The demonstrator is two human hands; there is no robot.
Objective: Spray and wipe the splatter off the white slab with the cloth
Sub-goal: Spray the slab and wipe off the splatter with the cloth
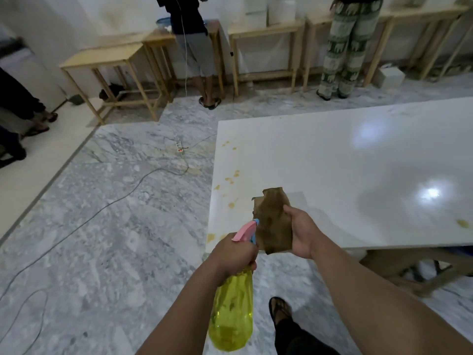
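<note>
Grey marble floor (107, 226). Power strip (179, 147) on it, red switch lit, grey cable (84, 221) trailing off toward bottom left. Wooden tables (110, 57) lined along far white wall. Two people standing at them: one in grey shorts (195, 52), one in patterned trousers (345, 47). White box (390, 76) on floor at right. More legs at left edge.
</note>
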